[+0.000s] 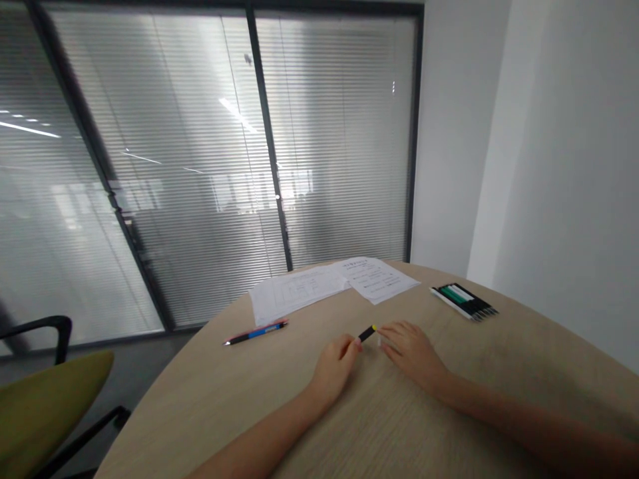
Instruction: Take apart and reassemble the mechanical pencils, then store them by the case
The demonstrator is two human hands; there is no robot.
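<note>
My left hand [337, 366] is closed around a short black pen-like stick with a yellow end [368, 333], held just above the table. The yellow end points right, towards my right hand [412, 349]. The fingers of that hand are stretched out, with the thumb apart below them. Its fingertips are beside the yellow end; whether they touch it I cannot tell. A small whitish piece [379, 340] shows near the right thumb tip, too blurred to name. To the left of my hands lie a blue and black pen [259, 332] and a thin red one behind it.
Printed sheets [299, 293] lie at the far side of the round wooden table [319, 446]. A flat pack of black pens or refills [464, 301] with a green label is at the right. A chair [50, 412] with a yellow-green seat stands left; blinds and glass are behind.
</note>
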